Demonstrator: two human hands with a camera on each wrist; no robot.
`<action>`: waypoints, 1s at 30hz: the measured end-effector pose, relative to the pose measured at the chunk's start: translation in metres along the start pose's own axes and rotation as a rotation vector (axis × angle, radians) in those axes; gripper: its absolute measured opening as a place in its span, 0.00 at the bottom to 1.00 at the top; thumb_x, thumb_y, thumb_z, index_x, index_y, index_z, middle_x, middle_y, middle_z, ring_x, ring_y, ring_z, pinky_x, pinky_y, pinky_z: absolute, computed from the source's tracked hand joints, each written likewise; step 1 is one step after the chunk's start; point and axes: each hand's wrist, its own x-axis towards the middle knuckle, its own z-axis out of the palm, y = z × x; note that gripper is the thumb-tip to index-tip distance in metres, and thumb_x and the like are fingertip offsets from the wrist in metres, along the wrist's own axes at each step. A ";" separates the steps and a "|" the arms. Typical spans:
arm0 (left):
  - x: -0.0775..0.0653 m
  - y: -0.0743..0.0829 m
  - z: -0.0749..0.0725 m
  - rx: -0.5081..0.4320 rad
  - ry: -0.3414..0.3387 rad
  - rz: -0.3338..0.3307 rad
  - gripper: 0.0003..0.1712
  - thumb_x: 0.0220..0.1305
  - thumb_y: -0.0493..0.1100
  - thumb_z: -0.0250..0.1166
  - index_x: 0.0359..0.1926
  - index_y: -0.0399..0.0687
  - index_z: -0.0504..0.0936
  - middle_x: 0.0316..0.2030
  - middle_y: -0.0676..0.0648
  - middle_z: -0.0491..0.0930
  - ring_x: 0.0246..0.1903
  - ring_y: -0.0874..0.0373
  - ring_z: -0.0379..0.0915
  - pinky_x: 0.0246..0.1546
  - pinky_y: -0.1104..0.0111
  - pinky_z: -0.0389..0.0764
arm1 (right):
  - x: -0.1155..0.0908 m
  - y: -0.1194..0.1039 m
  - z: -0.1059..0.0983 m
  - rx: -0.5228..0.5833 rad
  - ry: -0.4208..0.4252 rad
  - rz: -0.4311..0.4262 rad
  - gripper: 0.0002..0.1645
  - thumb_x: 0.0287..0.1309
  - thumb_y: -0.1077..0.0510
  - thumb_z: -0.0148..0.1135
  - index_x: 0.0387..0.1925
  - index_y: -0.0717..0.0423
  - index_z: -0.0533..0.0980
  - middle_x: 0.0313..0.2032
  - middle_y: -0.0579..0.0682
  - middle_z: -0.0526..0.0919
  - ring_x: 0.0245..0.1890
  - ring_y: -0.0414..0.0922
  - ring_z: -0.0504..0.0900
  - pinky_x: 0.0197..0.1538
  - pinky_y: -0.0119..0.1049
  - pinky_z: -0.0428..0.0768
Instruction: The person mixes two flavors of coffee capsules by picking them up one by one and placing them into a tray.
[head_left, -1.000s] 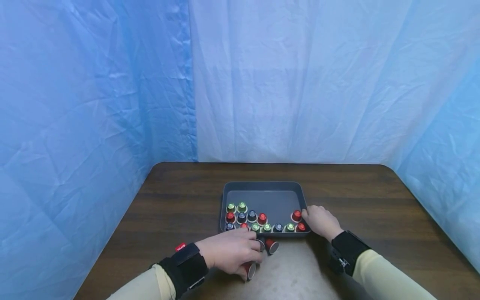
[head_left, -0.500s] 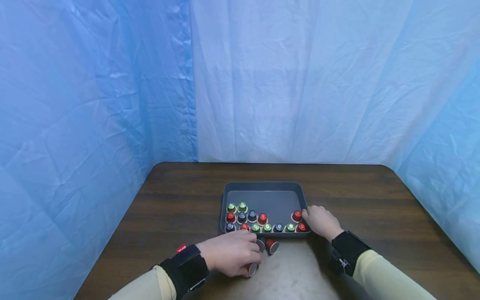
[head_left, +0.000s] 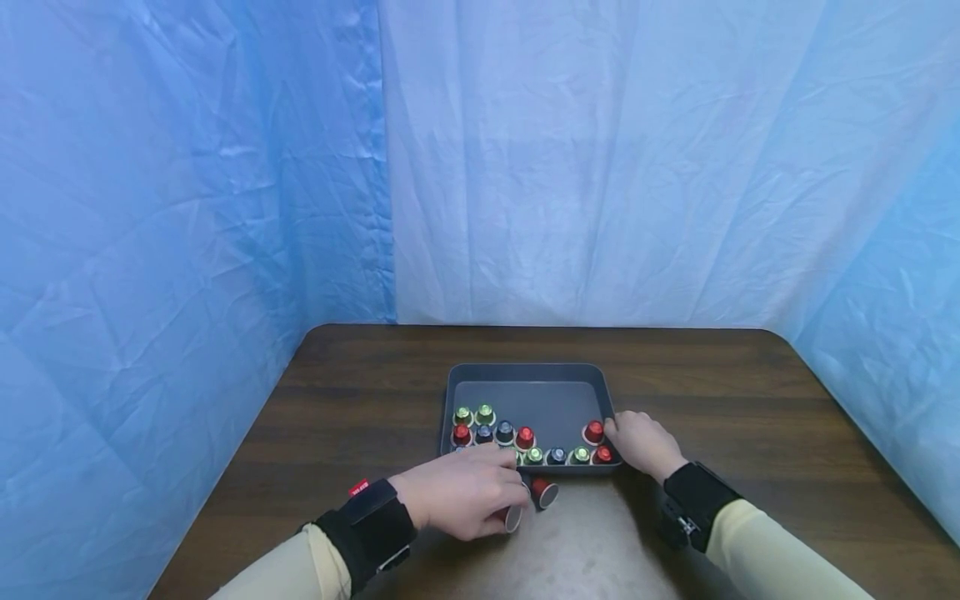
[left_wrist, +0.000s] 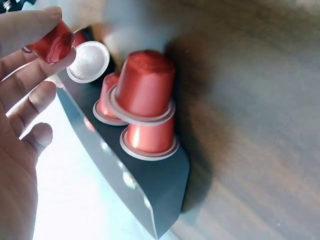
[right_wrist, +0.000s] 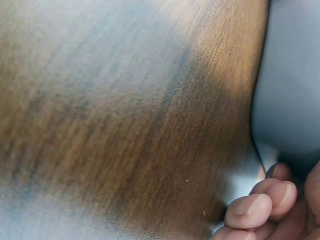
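Your left hand (head_left: 468,493): thumb and fingers pinching red capsule (left_wrist: 51,44), just off tray's near side. Your right hand (head_left: 643,442): at tray's right side, fingers bent; cannot tell whether rim is gripped. Second red capsule (head_left: 543,492) tipped on its side, on table (head_left: 360,400), close to tray's front wall. Dark tray (head_left: 532,400) bears green, red, dark blue capsules, ends up, mostly along near half. Blue sheeting (head_left: 600,167) beyond table.
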 end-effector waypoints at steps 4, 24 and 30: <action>0.002 -0.003 -0.006 0.014 0.013 -0.022 0.19 0.62 0.54 0.74 0.54 0.62 0.85 0.40 0.64 0.83 0.42 0.67 0.69 0.47 0.76 0.71 | -0.001 0.000 0.000 -0.002 -0.001 0.001 0.23 0.75 0.51 0.51 0.49 0.68 0.80 0.30 0.53 0.79 0.28 0.47 0.76 0.31 0.39 0.73; 0.012 -0.037 -0.030 -0.030 0.061 -0.309 0.29 0.62 0.51 0.74 0.62 0.53 0.77 0.41 0.57 0.80 0.39 0.63 0.74 0.48 0.68 0.79 | -0.003 -0.002 -0.003 -0.006 0.010 -0.018 0.22 0.75 0.51 0.51 0.46 0.68 0.81 0.29 0.52 0.79 0.28 0.47 0.75 0.31 0.40 0.73; 0.016 -0.048 -0.035 -0.066 0.099 -0.356 0.19 0.61 0.49 0.75 0.46 0.57 0.74 0.31 0.58 0.74 0.33 0.62 0.71 0.39 0.70 0.77 | -0.003 -0.001 -0.003 -0.009 0.024 -0.041 0.22 0.75 0.51 0.51 0.41 0.66 0.81 0.25 0.52 0.76 0.25 0.47 0.74 0.29 0.40 0.72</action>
